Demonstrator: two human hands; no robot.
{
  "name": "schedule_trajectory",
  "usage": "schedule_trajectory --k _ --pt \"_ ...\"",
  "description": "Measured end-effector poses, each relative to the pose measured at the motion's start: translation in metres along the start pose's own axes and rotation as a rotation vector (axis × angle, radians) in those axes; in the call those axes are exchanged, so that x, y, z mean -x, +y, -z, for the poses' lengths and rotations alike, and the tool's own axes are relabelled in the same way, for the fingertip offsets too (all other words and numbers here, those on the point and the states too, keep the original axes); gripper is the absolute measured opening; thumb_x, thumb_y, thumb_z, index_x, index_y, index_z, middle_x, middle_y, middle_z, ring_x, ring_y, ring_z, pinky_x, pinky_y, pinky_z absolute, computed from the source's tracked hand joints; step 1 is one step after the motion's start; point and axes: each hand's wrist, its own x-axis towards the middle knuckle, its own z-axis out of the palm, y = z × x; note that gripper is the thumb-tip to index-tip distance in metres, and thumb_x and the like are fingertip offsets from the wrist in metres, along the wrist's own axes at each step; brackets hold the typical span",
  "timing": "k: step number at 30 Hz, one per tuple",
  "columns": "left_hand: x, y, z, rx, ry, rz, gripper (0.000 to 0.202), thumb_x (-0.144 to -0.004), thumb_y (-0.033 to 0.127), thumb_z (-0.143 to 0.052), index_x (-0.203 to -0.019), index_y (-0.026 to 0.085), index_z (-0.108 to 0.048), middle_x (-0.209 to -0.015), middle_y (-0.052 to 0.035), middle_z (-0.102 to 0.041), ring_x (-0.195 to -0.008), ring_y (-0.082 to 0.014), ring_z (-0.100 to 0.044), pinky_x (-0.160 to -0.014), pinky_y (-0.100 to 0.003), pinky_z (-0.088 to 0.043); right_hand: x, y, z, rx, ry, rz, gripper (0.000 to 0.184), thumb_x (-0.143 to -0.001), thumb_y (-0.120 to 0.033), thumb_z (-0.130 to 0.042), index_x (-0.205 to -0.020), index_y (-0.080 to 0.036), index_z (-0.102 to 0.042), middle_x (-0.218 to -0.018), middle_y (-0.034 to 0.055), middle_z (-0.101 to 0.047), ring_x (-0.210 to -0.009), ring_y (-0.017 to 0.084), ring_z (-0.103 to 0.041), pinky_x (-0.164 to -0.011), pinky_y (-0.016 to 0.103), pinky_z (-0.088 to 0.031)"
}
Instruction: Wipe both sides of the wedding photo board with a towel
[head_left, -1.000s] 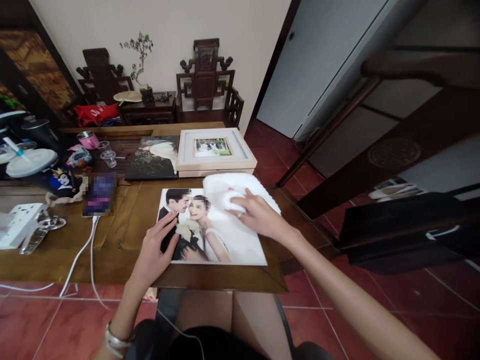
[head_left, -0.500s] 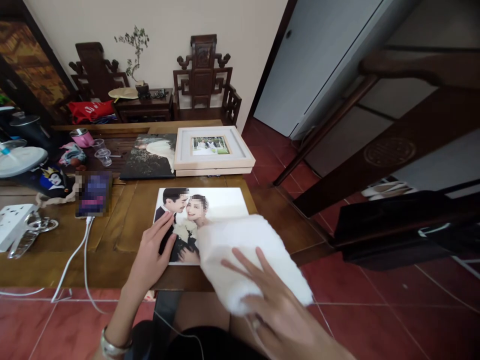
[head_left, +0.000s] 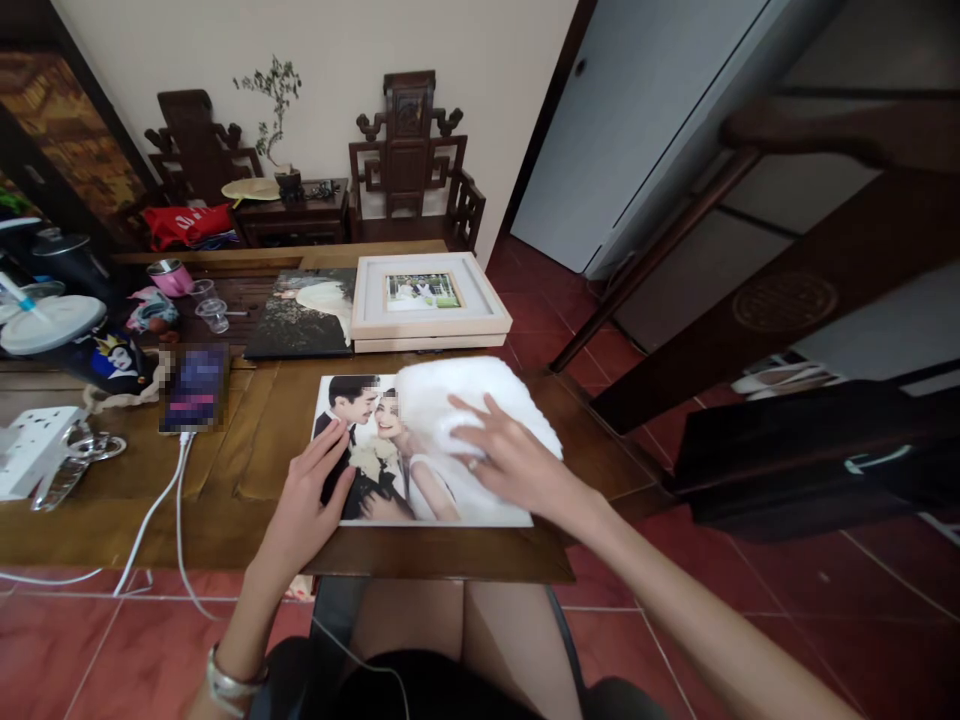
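Observation:
A wedding photo panel (head_left: 375, 455) lies flat near the table's front edge. It shows a couple in dark and white clothes with a white bouquet. My left hand (head_left: 311, 490) rests on its left side, fingers stretched out flat, holding it down. A fluffy white towel (head_left: 510, 390) covers the panel's upper right part. My right hand (head_left: 510, 455) presses on the towel and grips it, with some fingers spread over the cloth; how the thumb holds it I cannot make out. The panel's lower right part shows below the towel.
Behind the panel lie a framed photo (head_left: 431, 325) and a dark photo panel (head_left: 300, 330). At left are a phone (head_left: 195, 390) on a white cable, a power strip (head_left: 37, 450), a clear clip (head_left: 75, 460), a lidded cup (head_left: 67, 325) and a pink mug (head_left: 171, 277).
My right hand has pushed the towel up and away over the panel, uncovering its lower right part. My left hand stays on the panel. The view has shifted slightly.

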Motion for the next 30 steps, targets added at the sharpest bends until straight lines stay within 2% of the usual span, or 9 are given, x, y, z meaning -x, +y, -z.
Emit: schedule_trajectory --k 3,6,8,10,15,17,19,23,30 --pt "0.0 0.0 0.0 0.012 -0.004 0.014 0.043 -0.096 0.029 -0.047 -0.138 0.022 -0.049 -0.145 -0.0108 -0.049 -0.138 -0.0256 -0.041 -0.112 -0.052 -0.035 -0.035 0.023 -0.001 0.014 0.023 -0.041 0.027 -0.084 -0.006 -0.047 -0.102 -0.017 -0.064 -0.108 0.0141 -0.071 -0.134 0.032 -0.042 -0.109 0.059 -0.03" --pt "0.0 0.0 0.0 0.018 0.003 0.024 0.043 -0.096 0.03 -0.048 -0.138 0.022 -0.049 -0.146 -0.0107 -0.048 -0.138 -0.0258 -0.041 -0.112 -0.051 -0.035 -0.043 0.025 -0.005 0.058 0.039 -0.075 0.026 -0.086 -0.008 -0.047 -0.105 -0.013 -0.064 -0.114 0.0199 -0.068 -0.136 0.034 -0.039 -0.108 0.062 -0.03" --pt "0.0 0.001 0.0 0.021 0.011 0.028 0.043 -0.096 0.03 -0.048 -0.138 0.022 -0.05 -0.146 -0.0106 -0.048 -0.138 -0.0259 -0.041 -0.113 -0.051 -0.035 -0.031 0.012 -0.008 0.085 0.041 -0.046 0.029 -0.082 -0.004 -0.048 -0.104 -0.011 -0.065 -0.12 0.0229 -0.065 -0.137 0.035 -0.036 -0.109 0.065 -0.026" --pt "0.0 0.001 -0.001 0.019 0.019 0.027 0.043 -0.096 0.03 -0.048 -0.138 0.022 -0.05 -0.146 -0.0107 -0.048 -0.138 -0.0259 -0.041 -0.113 -0.052 -0.035 -0.006 -0.009 -0.011 0.086 0.044 0.005 0.032 -0.077 -0.001 -0.047 -0.1 -0.011 -0.067 -0.129 0.0224 -0.06 -0.139 0.036 -0.032 -0.11 0.067 -0.023" --pt "0.0 0.002 -0.002 0.004 0.018 0.026 0.043 -0.096 0.029 -0.047 -0.138 0.022 -0.049 -0.146 -0.0111 -0.048 -0.137 -0.0266 -0.041 -0.112 -0.054 -0.035 0.065 -0.069 -0.013 -0.005 0.047 0.119 0.029 -0.068 0.001 -0.047 -0.078 -0.018 -0.066 -0.141 0.0129 -0.052 -0.141 0.035 -0.026 -0.11 0.069 -0.022" --pt "0.0 0.002 -0.002 0.005 0.018 0.012 0.043 -0.096 0.028 -0.048 -0.138 0.022 -0.049 -0.145 -0.0114 -0.048 -0.137 -0.0269 -0.041 -0.111 -0.054 -0.036 0.08 -0.082 -0.01 -0.025 0.023 0.156 0.027 -0.066 0.002 -0.048 -0.073 -0.019 -0.064 -0.143 0.0102 -0.051 -0.141 0.034 -0.027 -0.111 0.067 -0.024" --pt "0.0 0.001 -0.002 0.003 0.017 -0.004 0.043 -0.095 0.028 -0.048 -0.138 0.022 -0.049 -0.145 -0.0116 -0.049 -0.137 -0.027 -0.041 -0.111 -0.054 -0.036 0.084 -0.085 -0.007 -0.043 -0.016 0.17 0.028 -0.065 0.002 -0.049 -0.073 -0.02 -0.064 -0.143 0.0076 -0.05 -0.142 0.032 -0.027 -0.112 0.064 -0.024" --pt "0.0 0.001 -0.001 -0.004 0.003 -0.001 0.043 -0.096 0.028 -0.047 -0.138 0.021 -0.049 -0.145 -0.0122 -0.048 -0.138 -0.027 -0.04 -0.111 -0.054 -0.036 0.058 -0.063 -0.003 -0.084 -0.04 0.14 0.034 -0.063 0.003 -0.047 -0.079 -0.02 -0.067 -0.141 0.008 -0.053 -0.14 0.03 -0.031 -0.113 0.064 -0.022" --pt "-0.001 0.001 0.0 0.012 -0.006 0.034 0.043 -0.096 0.03 -0.047 -0.137 0.02 -0.05 -0.145 -0.0123 -0.048 -0.137 -0.0263 -0.041 -0.112 -0.052 -0.035 -0.028 0.004 -0.007 0.054 -0.012 -0.012 0.035 -0.08 0.0 -0.046 -0.105 -0.012 -0.066 -0.117 0.0196 -0.067 -0.137 0.032 -0.037 -0.111 0.063 -0.025"
